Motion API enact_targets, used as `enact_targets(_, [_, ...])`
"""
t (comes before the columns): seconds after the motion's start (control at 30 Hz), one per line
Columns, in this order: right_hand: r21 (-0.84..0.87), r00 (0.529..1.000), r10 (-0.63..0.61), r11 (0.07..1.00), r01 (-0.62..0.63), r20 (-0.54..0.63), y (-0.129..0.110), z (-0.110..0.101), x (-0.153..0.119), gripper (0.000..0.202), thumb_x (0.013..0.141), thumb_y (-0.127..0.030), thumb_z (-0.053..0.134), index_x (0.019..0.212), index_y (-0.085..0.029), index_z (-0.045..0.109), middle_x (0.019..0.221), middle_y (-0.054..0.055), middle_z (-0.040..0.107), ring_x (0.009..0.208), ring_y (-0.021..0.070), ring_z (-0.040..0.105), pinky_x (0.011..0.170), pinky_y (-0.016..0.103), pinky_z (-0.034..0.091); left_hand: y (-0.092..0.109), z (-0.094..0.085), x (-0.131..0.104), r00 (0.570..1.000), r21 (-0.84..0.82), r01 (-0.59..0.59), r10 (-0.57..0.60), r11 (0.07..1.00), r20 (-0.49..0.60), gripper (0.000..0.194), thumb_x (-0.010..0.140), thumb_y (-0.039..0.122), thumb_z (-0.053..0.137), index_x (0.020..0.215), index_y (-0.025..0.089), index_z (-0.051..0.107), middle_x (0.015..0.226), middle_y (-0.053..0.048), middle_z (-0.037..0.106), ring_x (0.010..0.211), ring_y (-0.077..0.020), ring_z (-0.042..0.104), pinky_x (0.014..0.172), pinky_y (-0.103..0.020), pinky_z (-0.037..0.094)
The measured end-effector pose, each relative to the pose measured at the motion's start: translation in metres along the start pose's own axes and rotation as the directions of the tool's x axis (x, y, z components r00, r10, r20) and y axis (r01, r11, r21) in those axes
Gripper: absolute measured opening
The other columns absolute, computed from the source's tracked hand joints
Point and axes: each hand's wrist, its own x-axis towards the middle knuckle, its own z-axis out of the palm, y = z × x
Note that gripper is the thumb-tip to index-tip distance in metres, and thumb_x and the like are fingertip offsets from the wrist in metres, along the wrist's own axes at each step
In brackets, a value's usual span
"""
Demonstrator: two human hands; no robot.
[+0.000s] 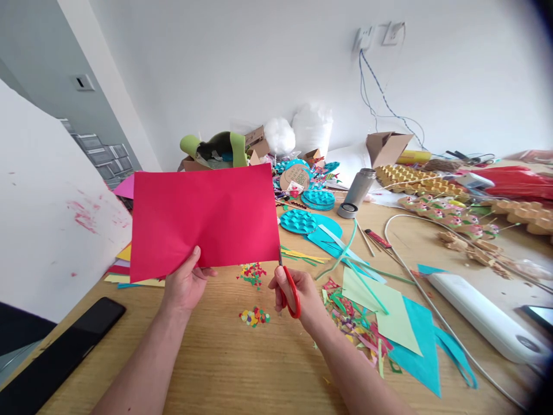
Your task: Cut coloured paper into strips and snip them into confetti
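Observation:
A large red sheet of paper (203, 219) is held up over the table, pinched along its lower edge by my left hand (189, 281). The thumb lies on the near face and the fingers go behind. My right hand (298, 294) grips red-handled scissors (294, 294), whose blades point upward at the sheet's lower right corner. Whether the blades have cut into the paper cannot be made out. Below the sheet lie small piles of red and green bits (253, 274) and round multicoloured paper dots (254, 316).
Paper scraps (354, 323), pale green paper (367, 294) and blue paper (417, 346) lie right of my right forearm. Blue egg-tray discs (298, 221), a grey bottle (358, 193) and a white cable (401, 259) are farther back. A black phone (103, 317) lies left.

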Motion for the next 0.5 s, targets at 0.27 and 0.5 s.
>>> enact_targets(0.27, [-0.023, 1.0, 0.022, 0.999, -0.023, -0.022, -0.0043, 0.001, -0.0005, 0.058, 0.079, -0.069, 0.043, 0.065, -0.014, 0.056, 0.039, -0.002, 0.05, 0.032, 0.0074, 0.044, 0.034, 0.017, 0.03, 0.0, 0.0007, -0.0021, 1.0, 0.027, 0.005, -0.006, 1.0, 0.025, 0.036, 0.063, 0.006, 0.072, 0.095, 0.022, 0.067, 0.084, 0.004, 0.07, 0.061, -0.0145, 0.065, 0.034, -0.022, 0.052])
enact_targets(0.5, [-0.025, 0.999, 0.016, 1.0, -0.017, -0.032, -0.0023, 0.0002, -0.0003, 0.057, 0.079, -0.068, 0.044, 0.065, -0.014, 0.055, 0.041, -0.001, 0.052, 0.034, 0.0076, 0.046, 0.035, 0.017, 0.031, -0.0011, -0.0004, -0.0003, 1.0, 0.021, 0.005, -0.005, 1.0, -0.004, 0.034, 0.065, 0.005, 0.07, 0.094, 0.022, 0.067, 0.083, 0.005, 0.07, 0.057, -0.0134, 0.064, 0.031, -0.022, 0.05])
